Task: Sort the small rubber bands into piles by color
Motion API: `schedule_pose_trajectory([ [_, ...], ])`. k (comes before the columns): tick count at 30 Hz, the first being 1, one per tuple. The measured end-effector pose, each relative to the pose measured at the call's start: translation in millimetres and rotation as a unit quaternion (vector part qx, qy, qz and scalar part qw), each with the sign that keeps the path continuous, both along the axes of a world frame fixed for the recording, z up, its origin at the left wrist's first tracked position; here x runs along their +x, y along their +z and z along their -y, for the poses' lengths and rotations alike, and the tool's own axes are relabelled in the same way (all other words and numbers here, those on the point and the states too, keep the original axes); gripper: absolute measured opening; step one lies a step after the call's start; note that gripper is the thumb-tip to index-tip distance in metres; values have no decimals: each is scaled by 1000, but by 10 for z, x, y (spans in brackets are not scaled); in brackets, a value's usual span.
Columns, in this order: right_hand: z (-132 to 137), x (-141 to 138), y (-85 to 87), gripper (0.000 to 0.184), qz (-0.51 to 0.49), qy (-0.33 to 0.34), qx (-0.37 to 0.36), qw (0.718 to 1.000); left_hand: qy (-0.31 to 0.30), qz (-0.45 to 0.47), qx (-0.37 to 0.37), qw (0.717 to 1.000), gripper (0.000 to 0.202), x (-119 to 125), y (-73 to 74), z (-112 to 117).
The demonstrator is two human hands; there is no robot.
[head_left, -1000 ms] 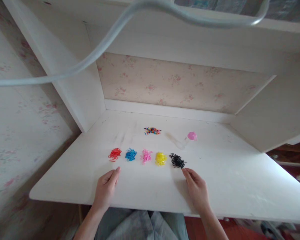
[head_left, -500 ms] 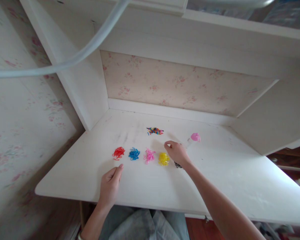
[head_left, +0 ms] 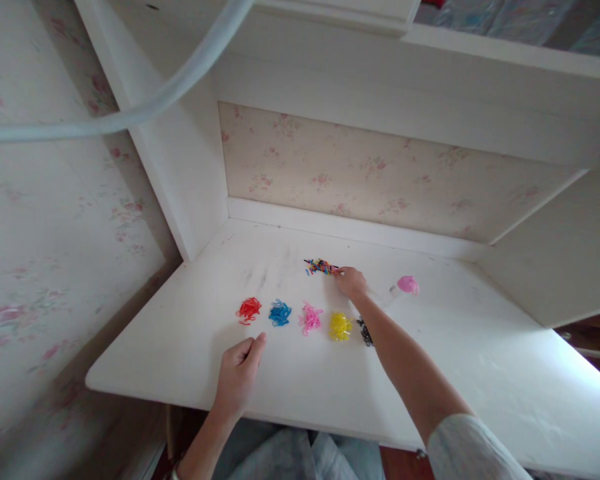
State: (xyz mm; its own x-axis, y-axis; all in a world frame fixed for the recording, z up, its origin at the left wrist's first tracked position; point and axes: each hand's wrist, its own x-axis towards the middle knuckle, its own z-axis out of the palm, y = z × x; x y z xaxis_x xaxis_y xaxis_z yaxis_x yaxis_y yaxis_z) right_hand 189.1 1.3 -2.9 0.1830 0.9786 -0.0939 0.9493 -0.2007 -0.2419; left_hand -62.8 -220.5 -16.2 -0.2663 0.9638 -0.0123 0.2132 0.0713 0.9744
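Observation:
My right hand (head_left: 352,283) reaches to the mixed pile of small multicoloured rubber bands (head_left: 320,266) at the back, its fingertips pinched at the pile's right edge. What they hold is too small to make out. Over the front of the desk, my left hand (head_left: 241,369) is closed with thumb against the bent fingers; any content is hidden. Between the hands runs a row of sorted piles: red bands (head_left: 249,310), blue bands (head_left: 280,313), pink bands (head_left: 311,319), yellow bands (head_left: 340,326) and black bands (head_left: 365,332), the last partly covered by my right forearm.
A clear container with a pink top (head_left: 408,285) lies on the white desk (head_left: 300,387), right of my right hand. White side panels and an overhead shelf (head_left: 380,87) enclose the desk. A pale curved tube (head_left: 180,83) crosses the upper left.
My right hand has moved forward from above the yellow and black piles to the mixed pile. My left hand stays closed near the front. The view has shifted slightly.

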Motion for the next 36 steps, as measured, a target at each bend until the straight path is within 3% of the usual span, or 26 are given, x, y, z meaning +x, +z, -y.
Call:
schedule_pose_trajectory([
  [9,31,200,14,29,4,35,-30,999,-11,-24,-2,1000,45,-3,30,14],
  [23,32,56,-61,32,-9,8,-5,1000,-26,-51,-5,998,45,-5,15,41],
  [36,15,196,-25,32,-8,14,2,1000,-27,-59,-6,998,44,-3,10,41],
])
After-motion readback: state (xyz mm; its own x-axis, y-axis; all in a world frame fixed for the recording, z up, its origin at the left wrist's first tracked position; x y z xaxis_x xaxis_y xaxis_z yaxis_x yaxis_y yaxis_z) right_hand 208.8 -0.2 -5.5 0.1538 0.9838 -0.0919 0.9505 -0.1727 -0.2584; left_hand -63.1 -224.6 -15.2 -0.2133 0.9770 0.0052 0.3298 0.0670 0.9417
